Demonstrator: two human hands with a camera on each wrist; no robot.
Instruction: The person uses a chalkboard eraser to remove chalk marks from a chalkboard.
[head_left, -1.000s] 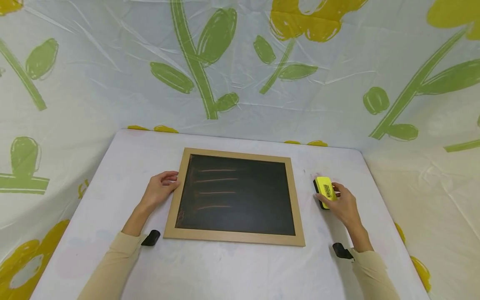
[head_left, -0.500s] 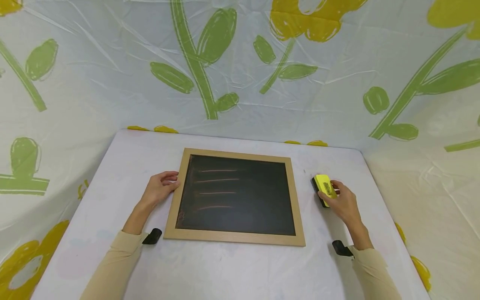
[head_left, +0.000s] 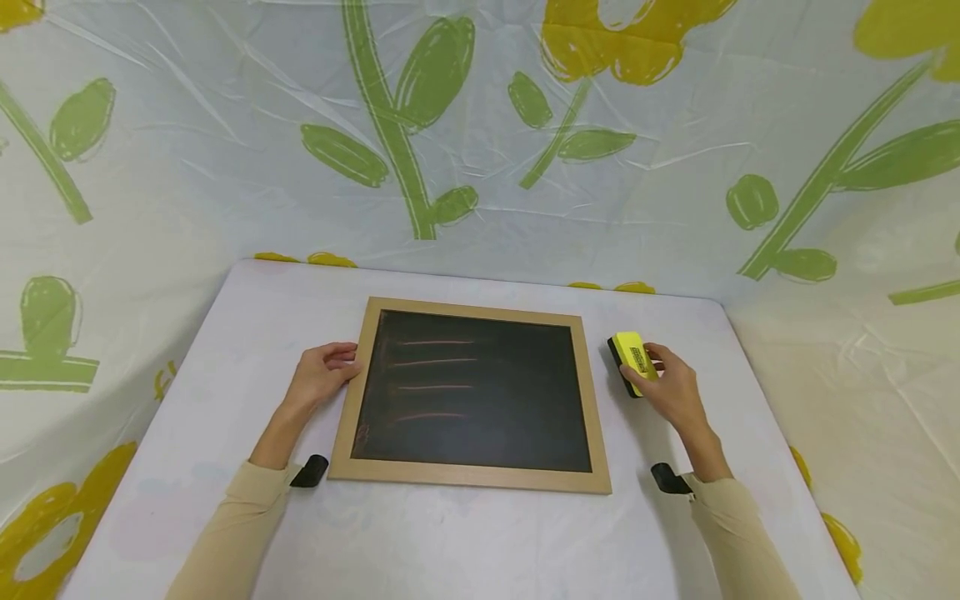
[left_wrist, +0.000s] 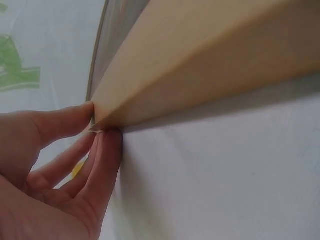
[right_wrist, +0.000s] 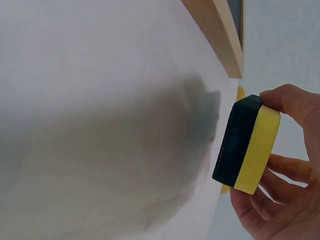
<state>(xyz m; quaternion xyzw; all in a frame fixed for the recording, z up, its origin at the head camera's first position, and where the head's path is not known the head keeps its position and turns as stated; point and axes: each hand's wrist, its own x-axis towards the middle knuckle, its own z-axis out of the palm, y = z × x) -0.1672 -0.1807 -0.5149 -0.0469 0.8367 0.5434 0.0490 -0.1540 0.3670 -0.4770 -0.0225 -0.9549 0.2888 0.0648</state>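
A wood-framed chalkboard (head_left: 474, 390) lies flat in the middle of the white table (head_left: 450, 542), with several faint chalk lines on its dark face. My left hand (head_left: 321, 375) rests at its left edge, fingers touching the frame (left_wrist: 200, 65). My right hand (head_left: 670, 387) grips a yellow eraser with a black pad (head_left: 628, 360) just right of the board's upper right part. The right wrist view has the eraser (right_wrist: 246, 145) lifted off the table, black pad facing the surface, thumb on one end and fingers (right_wrist: 280, 167) on the other.
Floral plastic sheeting (head_left: 480, 125) covers the wall behind and both sides of the table. Black wrist straps (head_left: 309, 472) show at both cuffs. The table's back edge (head_left: 480, 279) runs close behind the board.
My right hand has lifted the eraser off the table and carried it left and away from me, closer to the board's right edge. The left hand has stayed put.
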